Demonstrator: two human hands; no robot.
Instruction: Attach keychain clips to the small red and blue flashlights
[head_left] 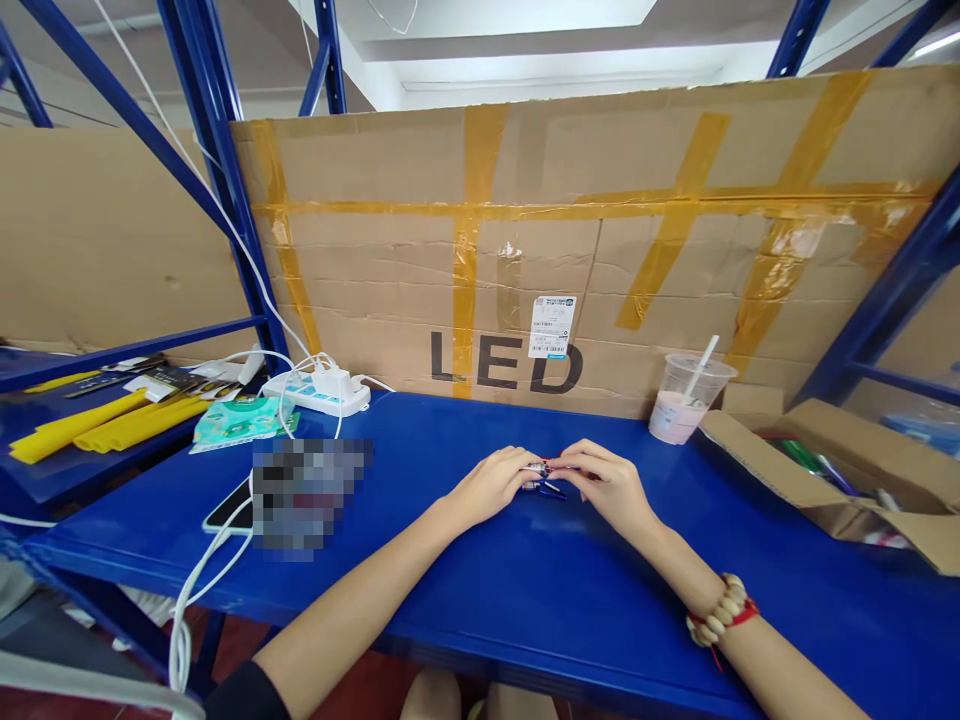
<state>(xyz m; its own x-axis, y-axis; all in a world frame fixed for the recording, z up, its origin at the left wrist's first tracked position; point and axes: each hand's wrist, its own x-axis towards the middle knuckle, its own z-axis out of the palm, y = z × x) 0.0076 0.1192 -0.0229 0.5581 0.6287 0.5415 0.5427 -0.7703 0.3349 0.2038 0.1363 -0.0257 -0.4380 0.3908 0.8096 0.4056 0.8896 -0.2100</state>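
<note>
My left hand (495,485) and my right hand (609,487) meet above the middle of the blue table. Between their fingertips is a small shiny pen-like piece (538,468), silver and dark with a bit of red near the right fingers. Both hands are closed, thumbs and fingers pinched on it from either side. Just beneath lies a short blue piece (553,491) with a silver part beside it, close to the left fingertips. The fingers cover much of these small parts, so their exact kind cannot be made out.
At the right stands an open cardboard box (757,462) with pens inside, beside a plastic cup (679,405) with a straw. Leftward are a power strip (349,398), a tissue pack (236,422), a phone (225,510) and white cables. A cardboard wall (375,290) closes the back.
</note>
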